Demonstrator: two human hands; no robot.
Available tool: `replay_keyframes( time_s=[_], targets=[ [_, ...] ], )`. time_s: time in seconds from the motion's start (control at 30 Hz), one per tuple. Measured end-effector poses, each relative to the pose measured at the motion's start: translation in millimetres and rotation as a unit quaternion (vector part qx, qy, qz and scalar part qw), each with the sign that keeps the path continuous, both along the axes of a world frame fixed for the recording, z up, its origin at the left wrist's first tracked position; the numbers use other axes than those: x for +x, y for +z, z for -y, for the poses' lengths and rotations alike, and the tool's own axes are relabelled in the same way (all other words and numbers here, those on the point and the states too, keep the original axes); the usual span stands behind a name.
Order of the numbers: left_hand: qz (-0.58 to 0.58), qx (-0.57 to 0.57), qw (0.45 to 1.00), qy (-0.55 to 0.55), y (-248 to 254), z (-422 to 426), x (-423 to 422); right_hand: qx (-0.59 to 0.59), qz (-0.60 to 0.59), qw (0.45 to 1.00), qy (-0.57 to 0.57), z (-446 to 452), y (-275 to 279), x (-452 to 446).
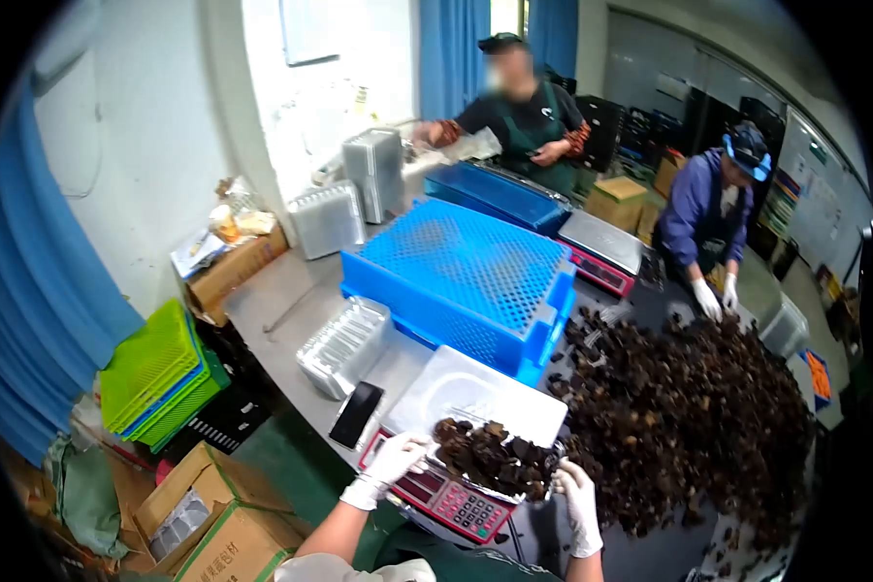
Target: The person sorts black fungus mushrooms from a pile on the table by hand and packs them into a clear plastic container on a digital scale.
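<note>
A clear plastic tray (524,496) filled with dark, ruffled wood ear mushrooms (490,456) is held over the front of a red digital scale (466,506). My left hand (398,468), in a white glove, pinches the tray's left edge. At its right edge, the gloved fingers of my right hand (579,497) are closed on the rim. Behind the tray shows the scale's pale weighing plate (500,383). A large heap of the same mushrooms (689,417) spreads over the table to the right of my right hand.
Beyond the scale stands an upturned blue crate (456,257). A phone (357,415) and stacked clear trays (344,347) lie to the left. Across the table, one gloved person (713,213) handles the heap; another person (533,116) stands farther back. Cardboard boxes (228,524) stand on the floor.
</note>
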State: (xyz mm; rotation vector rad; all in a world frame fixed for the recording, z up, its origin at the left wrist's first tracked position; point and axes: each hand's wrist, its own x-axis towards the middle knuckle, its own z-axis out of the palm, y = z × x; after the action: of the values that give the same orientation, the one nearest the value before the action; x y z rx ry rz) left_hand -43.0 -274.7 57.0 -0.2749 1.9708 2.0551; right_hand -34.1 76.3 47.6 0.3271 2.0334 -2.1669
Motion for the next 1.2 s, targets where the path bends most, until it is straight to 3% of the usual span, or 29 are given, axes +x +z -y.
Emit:
replay_keyframes(
  time_s=[0.17, 0.3, 0.5, 0.6, 0.73, 0.9, 1.07, 1.13, 1.2],
  targets=[
    [0.025, 0.060, 0.998, 0.005, -1, -1, 3, -0.030, 0.040, 0.997, 0.058, 10, 2, 36],
    [-0.018, 0.021, 1.000, 0.007, -4, -3, -1, 0.007, 0.015, 0.999, 0.041, 16, 4, 34],
    [-0.045, 0.073, 0.995, 0.046, 12, -5, -44, -0.006, -0.045, 0.999, 0.007, 21, 18, -9],
    [-0.083, 0.135, 0.986, 0.043, 23, -3, -86, 0.048, -0.104, 0.993, 0.033, 20, 33, -56],
    [-0.117, 0.161, 0.974, 0.112, 26, -5, -149, -0.001, -0.152, 0.988, -0.018, 33, 45, -121],
    [-0.124, 0.156, 0.967, 0.158, 10, 3, -210, -0.052, -0.089, 0.994, -0.017, 46, 49, -185],
    [-0.091, 0.201, 0.945, 0.242, 8, 3, -238, -0.117, -0.080, 0.990, 0.000, 53, 43, -191],
    [-0.105, 0.200, 0.938, 0.264, 2, 5, -253, -0.085, -0.076, 0.993, -0.001, 54, 49, -177],
    [-0.124, 0.316, 0.907, 0.249, -10, 12, -262, -0.135, -0.083, 0.987, 0.001, 44, 43, -167]
  ],
)
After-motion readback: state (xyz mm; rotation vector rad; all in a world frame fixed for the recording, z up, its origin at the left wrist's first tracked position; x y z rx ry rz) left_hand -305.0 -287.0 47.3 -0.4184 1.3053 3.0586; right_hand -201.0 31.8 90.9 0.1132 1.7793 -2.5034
